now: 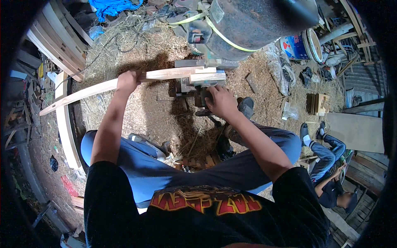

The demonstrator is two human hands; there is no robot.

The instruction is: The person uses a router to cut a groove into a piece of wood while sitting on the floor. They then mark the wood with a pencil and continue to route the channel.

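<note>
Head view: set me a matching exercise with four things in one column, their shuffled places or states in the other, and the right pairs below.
Things
1. Long curved pale wooden bar
2. Crumpled bright blue sheet
3. Crumpled red plastic sheet
4. Large dark rounded drum

Places and states
A. At the picture's top edge, left of centre
B. Crossed by a narrow yellow-green strap
C. Gripped by the person's bare left hand
D. On the ground, low at the picture's left

Pairs: 1-C, 2-A, 3-D, 4-B
</note>
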